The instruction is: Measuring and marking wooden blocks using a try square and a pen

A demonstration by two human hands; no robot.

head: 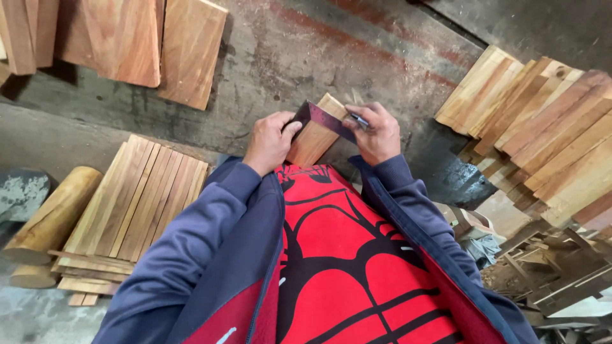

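Note:
A short wooden board point(313, 141) rests tilted against my chest, its top end near the middle of the view. Across that top end lies a dark metal try square point(326, 121). My left hand point(270, 141) presses the square's left end onto the board. My right hand point(376, 132) holds a pen point(359, 120) with its tip at the square's blade, fingers also on the board's right edge.
A stack of wooden slats point(131, 210) lies at lower left beside round logs point(52, 213). Several boards point(545, 121) are piled at right, with scrap offcuts point(561, 274) below. More boards point(134, 41) lean at upper left. Concrete floor point(306, 51) lies ahead.

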